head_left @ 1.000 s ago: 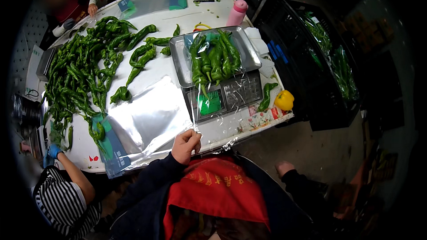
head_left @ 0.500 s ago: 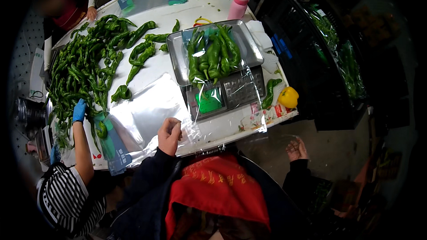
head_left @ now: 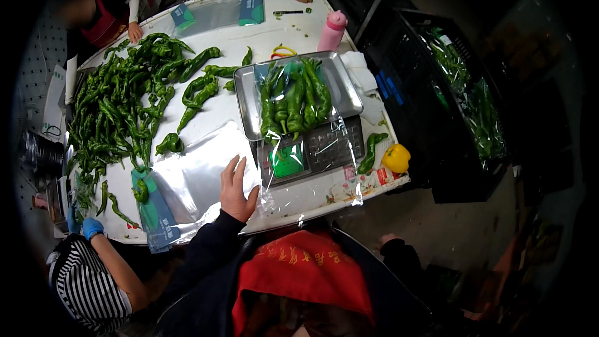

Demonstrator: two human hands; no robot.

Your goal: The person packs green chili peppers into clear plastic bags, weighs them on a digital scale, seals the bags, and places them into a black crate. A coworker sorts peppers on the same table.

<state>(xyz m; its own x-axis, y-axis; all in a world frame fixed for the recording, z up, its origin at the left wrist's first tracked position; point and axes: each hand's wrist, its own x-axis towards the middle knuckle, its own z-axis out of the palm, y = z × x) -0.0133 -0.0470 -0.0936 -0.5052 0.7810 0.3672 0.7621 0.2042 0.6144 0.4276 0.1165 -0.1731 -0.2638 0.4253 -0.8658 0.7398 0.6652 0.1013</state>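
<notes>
The left hand (head_left: 235, 188) is laid flat, fingers spread, on a stack of clear bags (head_left: 199, 171) at the table's (head_left: 299, 196) near edge; their long axis runs from seven to one o'clock. The right hand (head_left: 392, 239) is barely seen, its state unclear.

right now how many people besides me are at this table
2. A person in a black-and-white striped top and blue gloves stands at the near left corner; a person in a red vest over white sleeves is at the far left corner. Others may be hidden outside the view.
</notes>
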